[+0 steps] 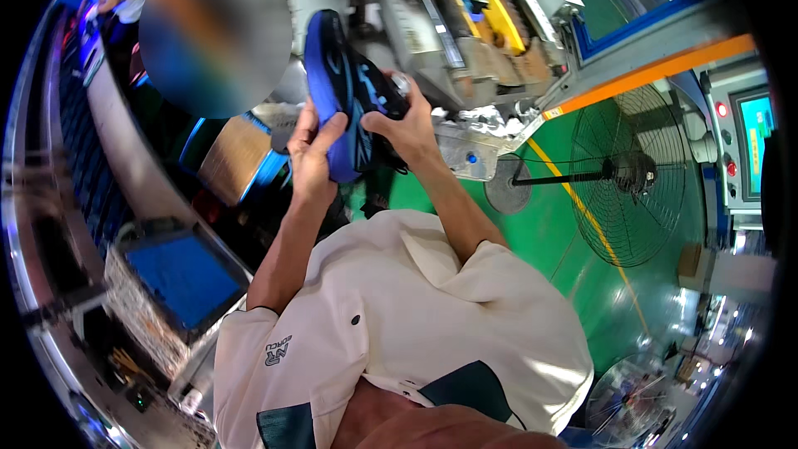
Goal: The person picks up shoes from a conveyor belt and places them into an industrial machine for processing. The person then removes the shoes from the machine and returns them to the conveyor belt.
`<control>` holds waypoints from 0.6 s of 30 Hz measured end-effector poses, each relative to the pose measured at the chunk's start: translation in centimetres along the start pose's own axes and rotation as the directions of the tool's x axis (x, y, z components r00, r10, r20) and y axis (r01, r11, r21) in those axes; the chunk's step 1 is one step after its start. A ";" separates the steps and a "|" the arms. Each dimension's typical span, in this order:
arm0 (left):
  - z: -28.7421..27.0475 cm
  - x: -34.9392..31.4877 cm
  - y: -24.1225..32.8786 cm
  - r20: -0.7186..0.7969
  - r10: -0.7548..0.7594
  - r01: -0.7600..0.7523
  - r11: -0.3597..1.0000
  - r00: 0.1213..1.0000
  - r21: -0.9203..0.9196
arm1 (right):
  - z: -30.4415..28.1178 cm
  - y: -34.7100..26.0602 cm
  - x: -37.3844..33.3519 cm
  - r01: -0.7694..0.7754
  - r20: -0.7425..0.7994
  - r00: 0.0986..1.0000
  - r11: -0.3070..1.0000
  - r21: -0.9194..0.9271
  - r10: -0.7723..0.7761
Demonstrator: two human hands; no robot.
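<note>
Handling a dark shoe with a blue sole (343, 96) seems to be the step in hand, perhaps turning or inspecting it; a next move would call for steady support from both sides. The shoe is held up between the hands, toe pointing far and heel near, tilted with its sole toward the left. The left hand (311, 154) is closed around the sole side, thumb on the edge; the right hand (407, 129) grips the upper, its thumb pressed on it. A small shiny patch by the right fingers is unclear.
</note>
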State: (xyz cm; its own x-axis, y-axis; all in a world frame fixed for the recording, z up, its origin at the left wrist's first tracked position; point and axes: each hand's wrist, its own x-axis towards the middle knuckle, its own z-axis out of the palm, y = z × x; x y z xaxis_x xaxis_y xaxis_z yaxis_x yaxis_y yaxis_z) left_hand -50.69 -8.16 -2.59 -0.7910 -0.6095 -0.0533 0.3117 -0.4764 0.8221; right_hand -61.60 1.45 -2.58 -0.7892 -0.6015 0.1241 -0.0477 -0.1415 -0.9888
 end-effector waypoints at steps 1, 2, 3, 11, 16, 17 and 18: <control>1.7 1.4 -1.6 0.038 -0.076 0.076 0.997 0.996 0.006 | -2.6 0.7 0.6 -0.037 -0.061 0.997 0.999 0.013 0.038; 2.5 2.4 -2.5 0.059 -0.165 0.165 0.986 0.984 0.020 | -4.4 1.8 1.0 -0.065 -0.141 0.987 0.997 0.048 0.071; 3.7 3.7 -3.3 0.092 -0.201 0.194 0.978 0.975 0.079 | -6.2 1.9 1.5 -0.050 -0.218 0.973 0.991 0.123 0.076; 8.9 22.9 -11.2 0.145 -0.126 0.038 0.867 0.981 0.497 | -17.8 1.6 2.5 0.140 -0.650 0.751 0.990 -0.012 -0.114; 9.5 37.4 -18.8 -0.122 0.034 0.098 0.407 0.992 0.908 | -19.5 0.0 -0.1 0.006 -0.755 0.612 0.956 -0.295 -0.236; 10.0 38.5 -19.3 -0.137 0.049 0.110 0.360 0.989 0.927 | -19.0 -0.4 -0.1 -0.002 -0.767 0.592 0.951 -0.308 -0.247; 10.1 40.1 -19.4 -0.124 -0.043 0.131 0.258 0.991 0.957 | -18.8 -0.9 0.2 0.000 -0.772 0.580 0.947 -0.320 -0.261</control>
State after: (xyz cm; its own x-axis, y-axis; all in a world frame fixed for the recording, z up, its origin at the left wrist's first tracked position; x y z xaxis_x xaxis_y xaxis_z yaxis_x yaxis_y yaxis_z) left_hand -93.78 -16.99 -14.95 -0.7319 -0.6627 -0.1586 -0.5274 0.4035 0.7477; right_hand -73.20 16.20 -3.19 -0.9178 0.2951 0.2656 -0.2409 0.1178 -0.9634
